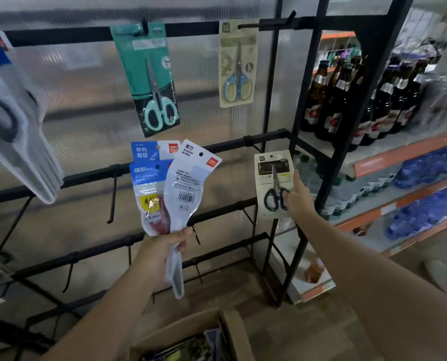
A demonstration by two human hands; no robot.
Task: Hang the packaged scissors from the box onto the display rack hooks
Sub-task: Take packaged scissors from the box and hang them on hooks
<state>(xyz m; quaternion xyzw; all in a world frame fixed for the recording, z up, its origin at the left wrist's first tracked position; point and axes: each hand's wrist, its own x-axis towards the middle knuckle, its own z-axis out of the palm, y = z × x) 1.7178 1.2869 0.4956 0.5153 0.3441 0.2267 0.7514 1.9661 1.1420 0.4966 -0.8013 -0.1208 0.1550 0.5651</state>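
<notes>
Scissors pack [274, 183], beige card w/ black-handled pair, is being held up by the right hand [296, 198] at the rack's [128, 166] right end, near the 2nd bar; fingers are pinching its lower right edge, thumb pointing up. Can't tell if its hole is on a hook. Left hand [162, 246] is gripping a fan of three white/blue packs [170, 183] by their lower ends, fingers curled round them, in front of the rack's middle bars. Up top, a teal pack [149, 76] is hanging tilted from a hook and a cream pack [238, 63] w/ blue handles is hanging on the next hook to the right. Big clear pack [14, 118] is hanging at far left, blurred. Several lower hooks are bare. Box [191, 337], open cardboard, is sitting below btwn the arms w/ more packs inside. Bottles [352, 100] are standing on shelves [399, 157] to the right.
</notes>
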